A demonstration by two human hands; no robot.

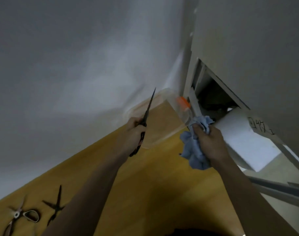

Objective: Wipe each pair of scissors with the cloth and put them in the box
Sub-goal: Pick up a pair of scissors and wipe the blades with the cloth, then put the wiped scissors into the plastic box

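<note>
My left hand [135, 132] grips a dark pair of scissors [148, 108], blades closed and pointing up toward the wall, handles hanging below my fist. My right hand [208, 142] holds a crumpled blue cloth [193, 150], apart from the scissors. Behind both hands stands a clear plastic box [164, 116] with an orange clip [183, 102] on the wooden table [145, 184]. Two more pairs lie at the table's near left: a black pair [55, 206] with blades spread and a silver pair [19, 215] with looped handles.
A white wall [77, 65] runs along the table's far edge. To the right is a grey cabinet [247, 40] with a dark opening [213, 96] and a white sheet [247, 143] with handwriting. The frame is tilted and blurred.
</note>
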